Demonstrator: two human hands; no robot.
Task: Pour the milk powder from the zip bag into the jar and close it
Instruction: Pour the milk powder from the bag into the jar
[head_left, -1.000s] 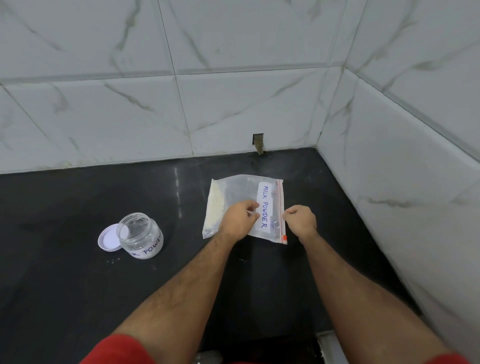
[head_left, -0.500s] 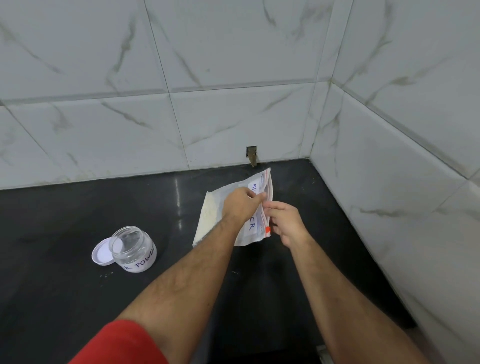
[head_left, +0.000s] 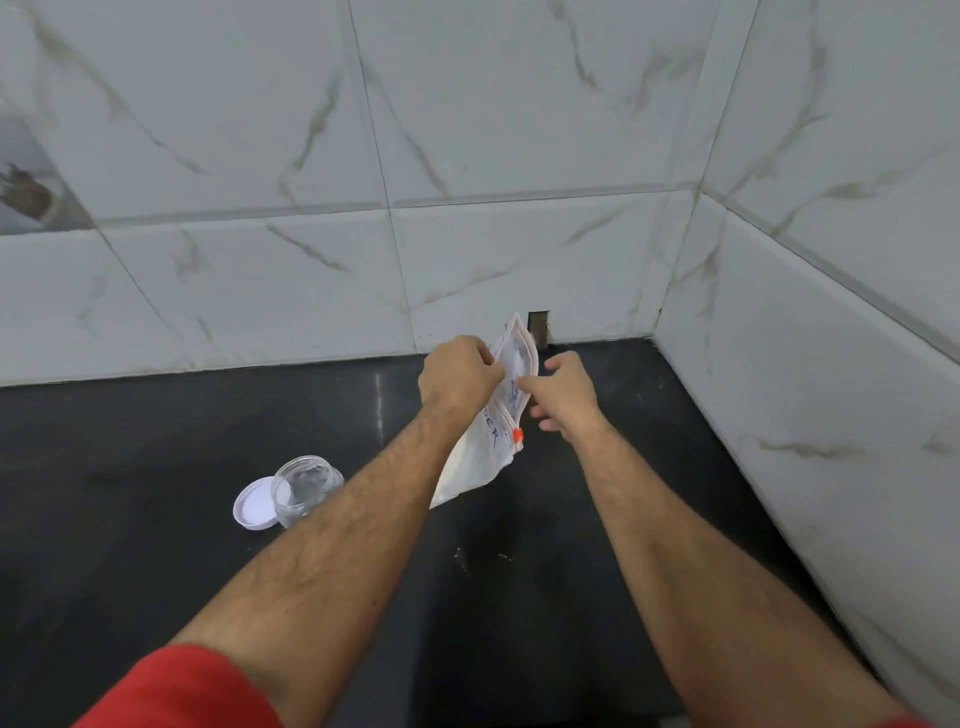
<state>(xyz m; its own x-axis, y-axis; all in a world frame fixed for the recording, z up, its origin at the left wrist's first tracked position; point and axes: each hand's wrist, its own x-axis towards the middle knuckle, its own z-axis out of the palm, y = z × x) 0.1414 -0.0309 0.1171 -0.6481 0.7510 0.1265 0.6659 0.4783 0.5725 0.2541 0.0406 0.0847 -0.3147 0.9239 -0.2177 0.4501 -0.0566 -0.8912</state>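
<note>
A clear zip bag (head_left: 485, 447) with white milk powder and a hand-written label hangs upright above the black counter. My left hand (head_left: 460, 376) pinches its near top edge. My right hand (head_left: 563, 389) touches the other side of the top with thumb and forefinger, the other fingers spread. An orange slider (head_left: 517, 435) sits on the zip strip below my hands. To the left, an open clear jar (head_left: 306, 488) stands on the counter, partly hidden by my left forearm. Its white lid (head_left: 253, 503) lies flat beside it.
The black counter (head_left: 156, 467) runs into a corner of white marbled wall tiles (head_left: 519, 249) at the back and right. A small dark notch (head_left: 538, 327) sits in the back wall just behind the bag. A few white specks (head_left: 462, 556) lie on the counter.
The bag has been lifted off the counter from flat to upright. Both hands rose with it and now hold its top edge from either side.
</note>
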